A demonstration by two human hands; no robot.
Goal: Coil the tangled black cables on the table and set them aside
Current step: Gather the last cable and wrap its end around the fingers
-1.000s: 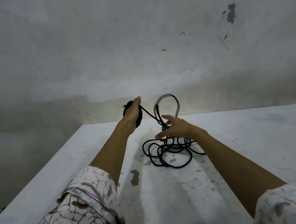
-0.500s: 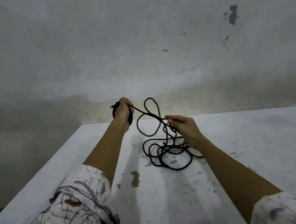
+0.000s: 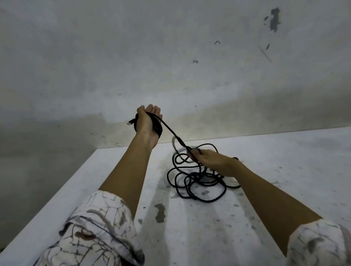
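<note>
The cable (image 3: 197,182) lies mostly as a loose tangle on the table (image 3: 304,173), with one strand rising taut to the turns already wound round your left hand (image 3: 147,122). That hand is raised with fingers spread, the coil sitting across the palm; your right hand (image 3: 207,159) pinches the strand just above the tangle. Feed slack gently, keep the tension light, and lay each new turn beside the last so the loops do not snag. Motion blur hides your right fingertips and the strand near them, a plug seems to poke out left of the coil, and crossings in the tangle cannot be traced.
</note>
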